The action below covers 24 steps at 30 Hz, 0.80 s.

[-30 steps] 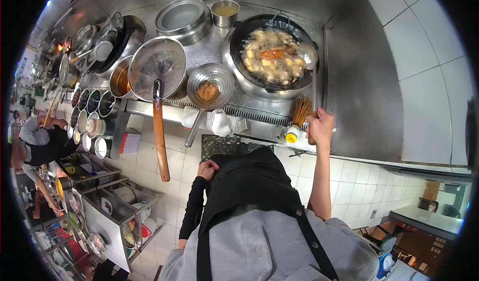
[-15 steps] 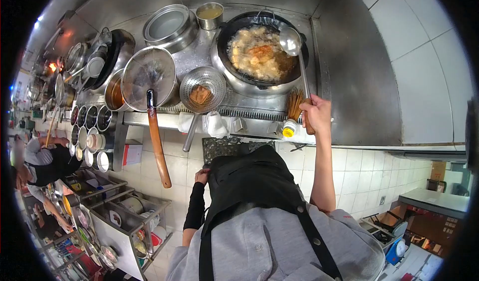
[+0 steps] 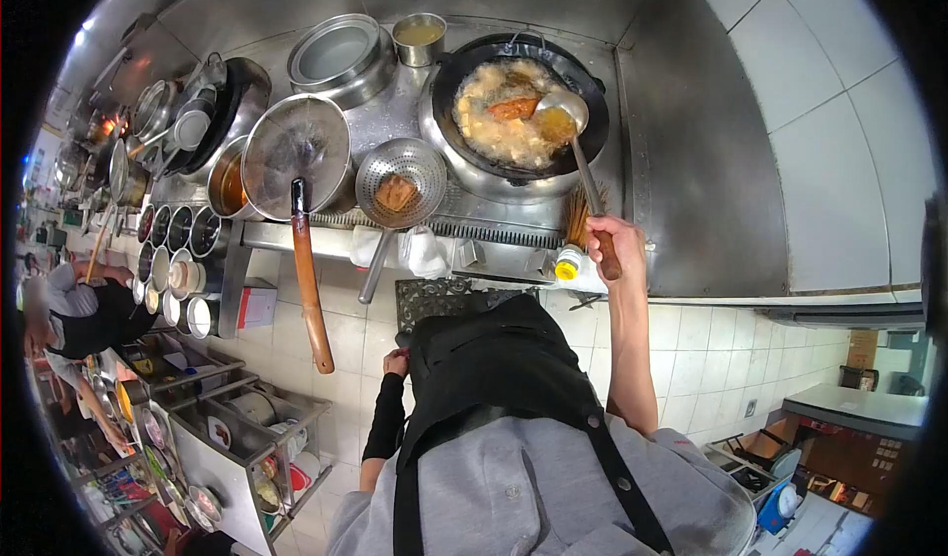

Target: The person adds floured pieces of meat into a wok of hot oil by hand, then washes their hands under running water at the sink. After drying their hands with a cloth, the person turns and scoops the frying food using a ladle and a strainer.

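Observation:
My right hand (image 3: 617, 250) is closed round the wooden handle of a metal ladle (image 3: 587, 173). The ladle's bowl dips into the bubbling oil of a dark wok (image 3: 592, 141), with yellowish liquid in it. Beside the bowl, a browned piece of food (image 3: 514, 109) floats among pale pieces (image 3: 481, 129). Down by the side of the black apron (image 3: 489, 354) hangs my left hand (image 3: 396, 361), small in view; its fingers are too hidden to tell what they do.
Left of the wok, a perforated strainer (image 3: 432, 176) holds a browned piece. A wood-handled mesh skimmer (image 3: 314, 146) rests over a pot, its handle jutting past the counter edge. A bamboo brush (image 3: 576, 222) and yellow-capped bottle (image 3: 568, 263) stand near my right hand. Another person (image 3: 94, 309) works far left.
The ladle's bowl has come down from the wok's upper right rim into the oil beside the browned piece. My right hand has lowered slightly. The browned piece now shows more distinctly.

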Each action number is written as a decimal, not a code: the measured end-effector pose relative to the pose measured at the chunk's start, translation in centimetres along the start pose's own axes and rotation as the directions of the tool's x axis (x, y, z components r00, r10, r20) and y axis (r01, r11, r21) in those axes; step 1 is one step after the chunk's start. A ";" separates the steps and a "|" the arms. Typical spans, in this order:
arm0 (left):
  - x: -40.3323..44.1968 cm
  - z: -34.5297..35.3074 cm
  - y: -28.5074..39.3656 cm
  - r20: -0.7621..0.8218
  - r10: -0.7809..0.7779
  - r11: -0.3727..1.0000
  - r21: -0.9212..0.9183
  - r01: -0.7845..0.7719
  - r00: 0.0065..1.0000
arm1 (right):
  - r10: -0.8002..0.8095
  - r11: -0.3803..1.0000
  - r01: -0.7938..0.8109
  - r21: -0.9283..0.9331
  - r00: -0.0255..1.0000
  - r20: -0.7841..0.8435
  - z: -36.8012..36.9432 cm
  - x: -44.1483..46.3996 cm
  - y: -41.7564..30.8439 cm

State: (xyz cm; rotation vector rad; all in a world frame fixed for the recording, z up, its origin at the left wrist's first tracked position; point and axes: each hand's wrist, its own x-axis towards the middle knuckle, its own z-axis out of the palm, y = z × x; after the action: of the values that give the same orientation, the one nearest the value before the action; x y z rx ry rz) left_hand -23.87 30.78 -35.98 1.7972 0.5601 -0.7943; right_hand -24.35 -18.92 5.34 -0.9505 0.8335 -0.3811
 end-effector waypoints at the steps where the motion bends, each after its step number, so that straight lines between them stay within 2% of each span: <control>1: -0.3 -0.1 0.2 0.010 0.007 0.999 -0.031 -0.007 1.000 | -0.015 1.000 0.015 -0.005 1.000 0.012 0.2 0.3 0.0; 5: 0.7 -0.4 -1.1 0.010 -0.036 0.998 -0.056 0.036 0.999 | -0.059 0.989 0.062 -0.134 0.998 0.021 1.7 0.7 -1.8; 8: 0.4 -0.5 -2.2 0.002 -0.049 0.994 -0.093 0.048 0.999 | -0.137 0.938 0.120 -0.325 0.990 -0.028 2.9 -0.1 -2.5; 10: 0.3 -0.5 -3.0 -0.003 -0.039 0.989 -0.145 0.038 0.999 | -0.206 0.864 0.180 -0.470 0.979 -0.003 2.4 0.0 -2.2; 11: 0.8 -0.6 -4.0 -0.021 0.016 0.998 -0.058 -0.017 1.000 | -0.240 0.817 0.211 -0.537 0.971 0.016 2.0 0.2 -1.9; 14: 1.0 -0.7 -7.1 -0.044 0.104 0.994 0.045 -0.102 0.994 | -0.253 0.736 0.196 -0.648 0.967 0.005 0.7 0.7 -0.6; 15: 3.6 -1.4 -10.9 0.062 0.277 0.925 0.254 -0.284 0.959 | -0.220 0.752 0.170 -0.637 0.976 0.001 0.4 0.8 -0.3; 16: 3.1 -1.3 -11.1 0.119 0.334 0.795 0.498 -0.347 0.935 | -0.180 0.792 0.131 -0.597 0.983 -0.022 0.5 0.5 -0.4; 18: 2.6 -1.5 -11.9 0.271 0.384 0.350 0.842 -0.411 0.882 | -0.098 0.861 0.051 -0.505 0.993 -0.067 0.7 -0.2 -0.5; 19: 2.8 -1.3 -12.0 0.221 0.356 0.509 0.769 -0.387 0.908 | -0.086 0.903 0.026 -0.429 0.989 -0.120 0.5 0.0 0.1; 20: 3.6 -1.1 -13.0 0.170 0.326 0.652 0.672 -0.351 0.930 | 0.000 0.963 -0.023 -0.268 0.997 -0.084 -0.2 0.5 0.5; 22: 1.7 -0.9 -11.2 0.303 0.407 0.377 0.803 -0.461 0.861 | 0.153 0.986 -0.155 0.064 0.988 0.028 -1.7 1.5 1.0; 24: -0.1 -0.9 -8.3 0.316 0.321 0.334 0.844 -0.419 0.893 | 0.164 0.973 -0.171 0.152 0.985 0.058 -1.5 1.5 1.1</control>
State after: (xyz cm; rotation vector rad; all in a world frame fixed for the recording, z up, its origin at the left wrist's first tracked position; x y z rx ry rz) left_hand -29.45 34.50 -40.88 2.7174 -0.5267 -0.9116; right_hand -24.61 -20.02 3.28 -0.7342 0.8233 -0.2735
